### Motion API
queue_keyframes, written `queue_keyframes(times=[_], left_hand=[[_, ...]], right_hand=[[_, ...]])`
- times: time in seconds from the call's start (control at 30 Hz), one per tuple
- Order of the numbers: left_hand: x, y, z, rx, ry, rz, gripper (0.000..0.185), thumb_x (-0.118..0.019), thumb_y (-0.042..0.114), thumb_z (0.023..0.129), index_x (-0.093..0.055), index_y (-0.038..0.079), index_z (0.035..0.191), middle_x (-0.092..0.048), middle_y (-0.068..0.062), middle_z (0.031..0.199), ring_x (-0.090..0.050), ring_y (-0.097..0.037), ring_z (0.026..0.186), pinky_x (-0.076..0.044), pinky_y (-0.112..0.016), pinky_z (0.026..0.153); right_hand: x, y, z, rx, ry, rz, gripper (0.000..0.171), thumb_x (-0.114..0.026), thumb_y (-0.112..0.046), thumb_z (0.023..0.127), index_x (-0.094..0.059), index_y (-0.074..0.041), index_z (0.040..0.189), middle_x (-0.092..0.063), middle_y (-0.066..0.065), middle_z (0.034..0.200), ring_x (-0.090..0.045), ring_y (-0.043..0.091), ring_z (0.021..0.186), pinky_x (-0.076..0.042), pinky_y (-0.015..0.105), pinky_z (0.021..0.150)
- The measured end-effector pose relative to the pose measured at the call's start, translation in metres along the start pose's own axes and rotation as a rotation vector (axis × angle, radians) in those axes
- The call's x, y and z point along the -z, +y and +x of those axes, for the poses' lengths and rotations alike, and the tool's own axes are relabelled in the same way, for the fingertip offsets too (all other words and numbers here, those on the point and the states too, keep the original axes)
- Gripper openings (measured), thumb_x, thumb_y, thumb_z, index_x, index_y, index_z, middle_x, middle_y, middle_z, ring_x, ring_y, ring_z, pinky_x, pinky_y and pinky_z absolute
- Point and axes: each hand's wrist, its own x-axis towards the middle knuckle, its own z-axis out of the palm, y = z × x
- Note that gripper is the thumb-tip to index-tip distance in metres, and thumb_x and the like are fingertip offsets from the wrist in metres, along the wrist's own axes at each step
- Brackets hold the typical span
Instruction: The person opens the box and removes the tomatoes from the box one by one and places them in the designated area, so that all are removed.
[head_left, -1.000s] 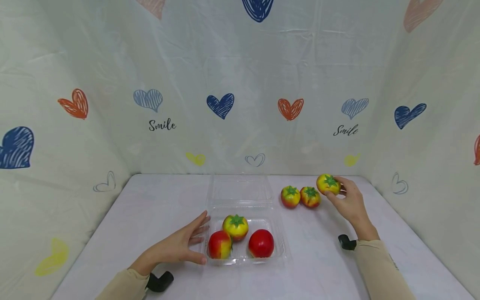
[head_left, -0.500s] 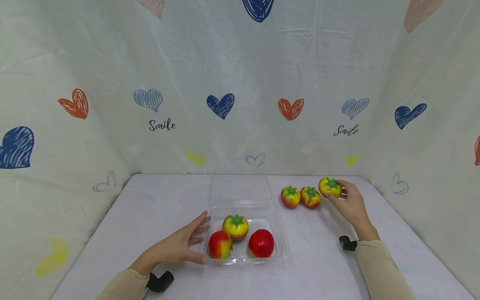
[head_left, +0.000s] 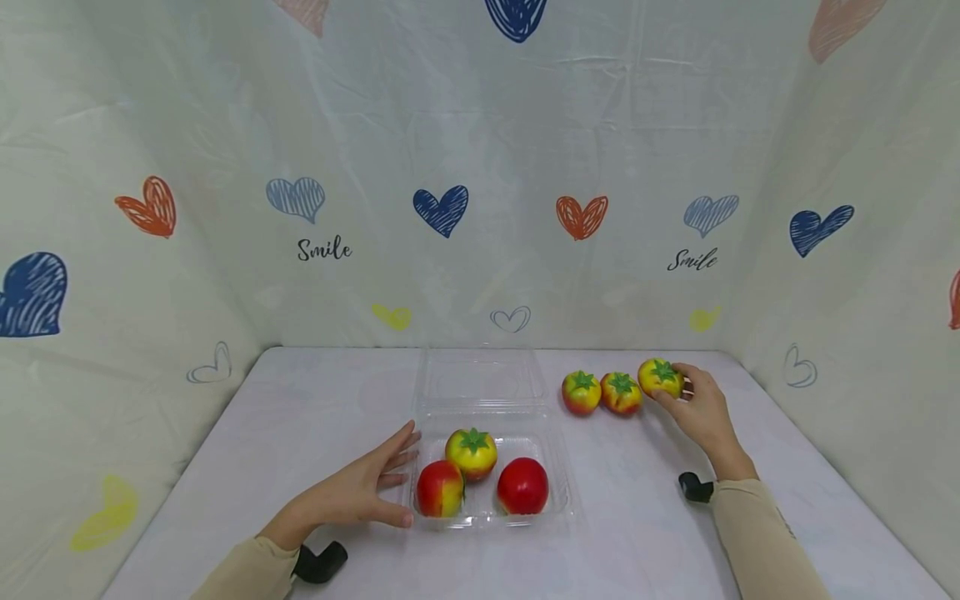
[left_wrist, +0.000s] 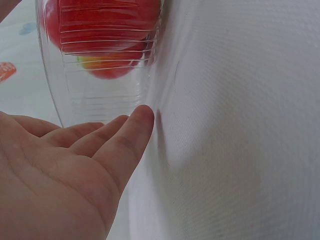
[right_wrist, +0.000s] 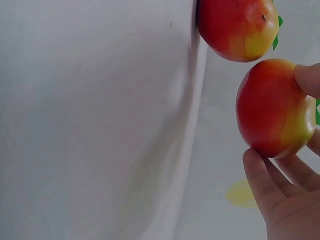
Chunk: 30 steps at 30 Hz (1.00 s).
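Holding a yellow-and-red fruit (head_left: 660, 379) between thumb and curved fingers, the right hand (head_left: 703, 412) is at the far right of the desk (head_left: 322, 392). The fruit's green top faces the head camera, and just beside it two similar fruits (head_left: 581, 393) sit side by side. The left hand (head_left: 348, 492) is spread wide, gripping nothing, its fingertips at the left wall of a clear box (head_left: 517, 444); whether they touch, I cannot tell. Inside lie a green-topped yellow fruit (head_left: 471, 458), a tipped red-and-yellow fruit (head_left: 439, 490) and, right of them, a red fruit (head_left: 522, 487). The box's lid (head_left: 482, 377) lies open behind.
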Motion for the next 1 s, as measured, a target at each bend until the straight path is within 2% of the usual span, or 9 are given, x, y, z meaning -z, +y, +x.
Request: queue_keyframes(times=[0.23,0.73,1.0], left_hand=[[-0.0002,0.0007,-0.0003,0.007,0.003,-0.004,0.113,-0.081,0.03,0.076,-0.001,0.012,0.154,-0.015,-0.019,0.157,-0.037,-0.041,0.133,-0.041,-0.045,0.102],[0.0004,0.0006,-0.0002,-0.001,0.004,0.011,0.113,-0.081,0.029,0.076,-0.001,0.011,0.154,-0.015,-0.018,0.157,-0.036,-0.04,0.134,-0.04,-0.044,0.103],[0.0,0.0005,-0.0005,0.0,0.0,0.003,0.113,-0.081,0.028,0.077,-0.001,0.012,0.154,-0.015,-0.018,0.157,-0.035,-0.04,0.135,-0.04,-0.044,0.103]], right_hand=[[-0.0007,0.0022,-0.0001,-0.027,-0.037,-0.008,0.067,-0.063,-0.032,0.093,-0.034,0.003,0.142,-0.036,0.031,0.137,-0.042,0.046,0.117,-0.042,0.059,0.097],[0.0006,0.0057,0.0025,-0.033,-0.063,-0.051,0.064,-0.063,-0.027,0.093,-0.034,0.007,0.14,-0.037,0.033,0.134,-0.044,0.048,0.115,-0.043,0.059,0.096],[0.0031,0.0065,0.0016,-0.042,-0.118,-0.058,0.067,-0.064,-0.027,0.091,-0.034,0.009,0.138,-0.036,0.035,0.135,-0.043,0.049,0.116,-0.043,0.059,0.096]])
